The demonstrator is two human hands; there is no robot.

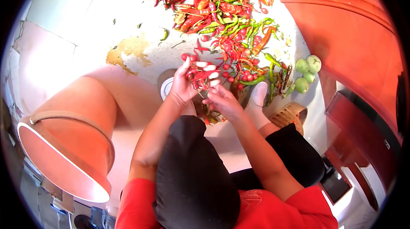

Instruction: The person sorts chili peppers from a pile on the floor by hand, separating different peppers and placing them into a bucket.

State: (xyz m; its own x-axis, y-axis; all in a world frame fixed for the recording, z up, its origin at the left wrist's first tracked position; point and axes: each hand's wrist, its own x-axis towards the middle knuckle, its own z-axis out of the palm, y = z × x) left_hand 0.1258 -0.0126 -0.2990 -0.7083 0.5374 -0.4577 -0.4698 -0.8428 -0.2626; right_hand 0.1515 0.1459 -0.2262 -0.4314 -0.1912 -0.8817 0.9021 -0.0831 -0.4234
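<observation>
Several small red chili peppers (200,76) lie in my left hand (182,85), its fingers curled round them from beneath. Close beside it, my right hand (225,102) has thumb and fingers brought together just below these peppers. Whatever is in that pinch is too small to make out. Beyond my hands spreads a large pile of red chili peppers (205,11), with green chili peppers (232,23) and small round red fruits (227,46) mixed in at its near side.
On the left a large orange bucket (74,113) lies tipped over. Several round green fruits (302,84) sit to the right, near a woven basket (291,116) by my leg. An orange-red surface (341,28) borders the pale floor. My shoes (259,94) stand beside the peppers.
</observation>
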